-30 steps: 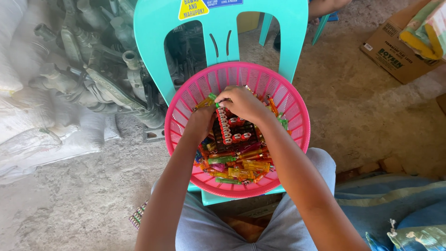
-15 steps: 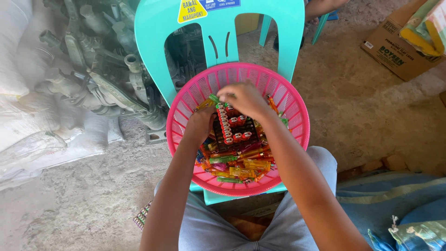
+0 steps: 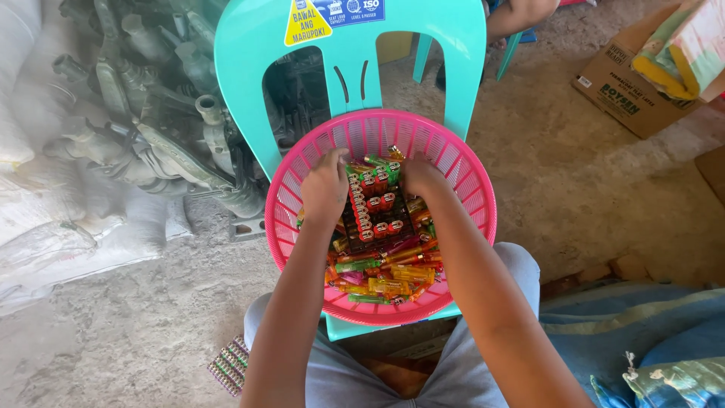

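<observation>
The candy strip [image 3: 375, 211], that dark run of red-topped packs, is lying across the top of the sweets heap in the pink basket [image 3: 468, 170], which sits on the seat of the teal chair [image 3: 461, 68]. A second ago it was being gripped near its far end by the right hand only, with the left hand tucked lower beside it; now the two hands have been spread apart, so the strip is bracketed from both sides. The left hand [image 3: 325, 185] is curled, fingers down, on the strip's left edge near the top, and the right hand [image 3: 419, 175] is curled the same way on the right edge. Both look closed over packets, but whether the strip is actually pinched or just pressed can't be told, since the fingertips are buried in the pile. So it reads like a one-handed pick has been swapped for a two-handed hold on the strip, which hasn't been lifted out of the basket. The loose yellow, green and orange sticks [image 3: 377, 276] nearer the body look undisturbed. Off to the left, grey machine parts [image 3: 151, 128] and white sacks [image 3: 45, 227] are piled on the dirt floor, and a cardboard box [image 3: 627, 91] is seen at the upper right.
</observation>
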